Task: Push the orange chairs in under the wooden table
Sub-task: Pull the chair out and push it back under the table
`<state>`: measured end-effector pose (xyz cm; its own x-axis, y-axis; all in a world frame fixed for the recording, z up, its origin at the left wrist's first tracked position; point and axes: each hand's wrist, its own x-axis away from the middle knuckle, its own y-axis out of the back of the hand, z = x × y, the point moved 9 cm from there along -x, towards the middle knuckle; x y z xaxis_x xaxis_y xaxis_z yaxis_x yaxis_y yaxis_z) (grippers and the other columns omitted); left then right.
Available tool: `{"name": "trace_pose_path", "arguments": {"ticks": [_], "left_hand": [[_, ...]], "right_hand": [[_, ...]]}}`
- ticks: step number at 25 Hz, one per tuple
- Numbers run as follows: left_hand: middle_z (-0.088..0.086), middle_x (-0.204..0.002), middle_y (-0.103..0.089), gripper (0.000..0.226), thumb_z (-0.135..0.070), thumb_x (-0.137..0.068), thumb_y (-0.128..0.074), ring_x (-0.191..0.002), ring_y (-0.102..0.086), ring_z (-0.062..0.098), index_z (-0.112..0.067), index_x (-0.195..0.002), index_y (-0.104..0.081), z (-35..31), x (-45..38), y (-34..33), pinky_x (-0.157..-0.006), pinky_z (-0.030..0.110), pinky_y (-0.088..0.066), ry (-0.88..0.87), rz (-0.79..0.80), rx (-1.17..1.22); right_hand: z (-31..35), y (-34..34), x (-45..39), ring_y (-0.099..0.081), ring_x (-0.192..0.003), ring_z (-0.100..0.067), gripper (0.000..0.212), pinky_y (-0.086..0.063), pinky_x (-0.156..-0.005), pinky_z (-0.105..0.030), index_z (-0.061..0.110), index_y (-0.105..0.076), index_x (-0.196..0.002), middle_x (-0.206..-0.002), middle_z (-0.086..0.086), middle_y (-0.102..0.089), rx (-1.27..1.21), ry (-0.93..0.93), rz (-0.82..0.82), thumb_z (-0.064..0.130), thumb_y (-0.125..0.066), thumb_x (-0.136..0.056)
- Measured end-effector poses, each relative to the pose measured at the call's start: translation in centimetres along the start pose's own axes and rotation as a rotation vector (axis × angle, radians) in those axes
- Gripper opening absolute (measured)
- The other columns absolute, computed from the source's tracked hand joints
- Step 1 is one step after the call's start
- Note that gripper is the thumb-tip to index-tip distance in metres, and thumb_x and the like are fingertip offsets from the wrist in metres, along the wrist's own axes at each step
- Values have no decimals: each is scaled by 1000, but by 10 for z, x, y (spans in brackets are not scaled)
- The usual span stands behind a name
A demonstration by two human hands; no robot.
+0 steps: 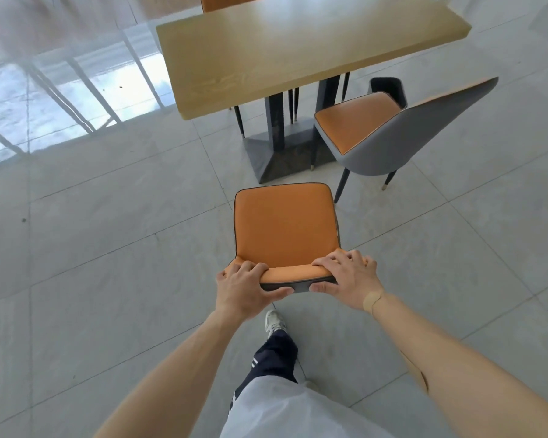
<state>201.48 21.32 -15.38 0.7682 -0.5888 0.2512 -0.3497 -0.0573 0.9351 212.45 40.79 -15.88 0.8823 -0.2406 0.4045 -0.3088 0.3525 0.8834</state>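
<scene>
An orange chair (285,226) with a grey back stands on the tiled floor in front of me, apart from the wooden table (285,49). My left hand (247,287) grips the left end of its backrest top. My right hand (348,279) grips the right end. A second orange chair (361,124) with a grey shell stands at the table's near right corner, its seat partly beside the dark table base (276,153). A third orange chair (228,1) shows only its backrest at the table's far side.
Dark thin chair legs (293,102) show under the table. My leg and white shoe (274,322) are right behind the held chair. Bright window reflections (76,86) lie on the glossy floor to the left. Grey tiles spread around on both sides.
</scene>
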Motion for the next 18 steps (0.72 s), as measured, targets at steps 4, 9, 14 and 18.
{"name": "trace_pose_path", "arguments": {"ticks": [4, 9, 14, 18], "left_hand": [[-13, -112, -59, 86, -103, -59, -20, -106, -51, 15, -44, -110, -56, -4, -38, 10, -93, 48, -35, -4, -11, -12], [-11, -113, -60, 89, -102, -58, -17, -109, -52, 17, -43, -112, -56, -10, -97, 28, -96, 53, -36, 5, 16, 15], [-9, -113, -59, 91, -102, -59, -15, -107, -52, 18, -42, -115, -54, -10, -146, 40, -98, 56, -36, 4, 49, 22], [-9, -111, -60, 92, -103, -58, -13, -106, -51, 20, -42, -113, -54, -13, -172, 45, -96, 55, -35, 26, 42, 18]], "right_hand": [[-13, 18, -37, -31, -122, -24, 81, -25, -94, -50, 51, -37, -129, -136, 12, -43, 22, 4, 38, 94, -10, -67], [-31, 46, -91, -28, -123, -25, 75, -21, -99, -54, 52, -35, -129, -138, 11, -41, 6, -38, 76, 92, -15, -68], [-41, 69, -136, -29, -123, -24, 62, -23, -99, -54, 53, -34, -129, -138, 10, -40, 18, -63, 100, 85, -28, -77], [-52, 82, -162, -27, -124, -22, 63, -21, -101, -55, 53, -35, -130, -138, 13, -41, 7, -40, 111, 85, -29, -76]]}}
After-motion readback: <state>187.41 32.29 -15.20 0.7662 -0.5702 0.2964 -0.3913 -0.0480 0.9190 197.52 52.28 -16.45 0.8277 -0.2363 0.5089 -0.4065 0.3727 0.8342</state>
